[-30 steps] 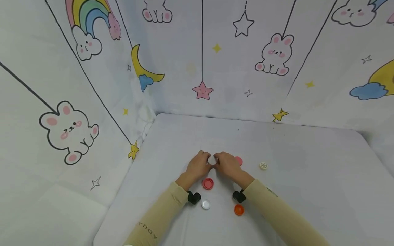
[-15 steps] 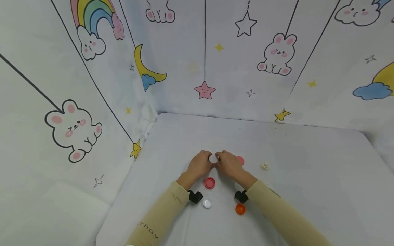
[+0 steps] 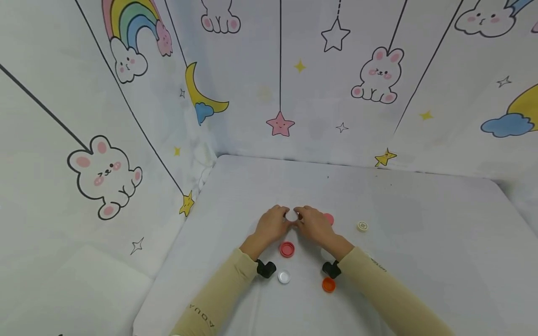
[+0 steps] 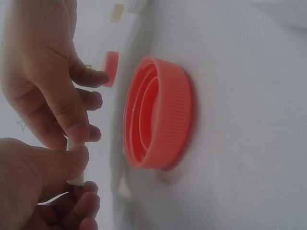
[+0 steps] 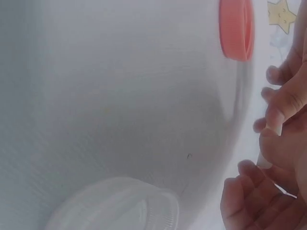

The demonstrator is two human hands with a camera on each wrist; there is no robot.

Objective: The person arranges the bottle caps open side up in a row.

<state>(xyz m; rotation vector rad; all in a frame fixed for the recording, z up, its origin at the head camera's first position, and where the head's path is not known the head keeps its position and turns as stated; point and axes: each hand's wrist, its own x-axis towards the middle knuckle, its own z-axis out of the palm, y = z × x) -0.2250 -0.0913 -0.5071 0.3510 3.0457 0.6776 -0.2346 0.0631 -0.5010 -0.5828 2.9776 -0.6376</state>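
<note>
My left hand (image 3: 271,226) and right hand (image 3: 313,226) meet near the table's middle. Between their thumbs and fingers they pinch a small white round bottle cap (image 3: 292,216). Fingers cover much of its rim, and only a thin white edge shows in the wrist views. Just nearer than the hands lies a red bottle cap (image 3: 287,249), seen large with its ribbed side and inner ring in the left wrist view. A pink cap (image 3: 329,219) lies beside the right hand, partly hidden by it. Under the right wrist sits a translucent cap (image 5: 115,206), mostly covered in the head view.
Nearer the front lie a white cap (image 3: 284,277) and an orange cap (image 3: 329,284). A cream cap (image 3: 362,226) sits to the right. The white-covered table (image 3: 420,242) meets a patterned cloth wall (image 3: 315,93) behind. Black wrist cameras (image 3: 266,269) hang beneath both wrists.
The head view has shifted slightly. Both hands keep their pinch on the white bottle cap, with hardly any visible movement, and the caps on the table stay in place.
</note>
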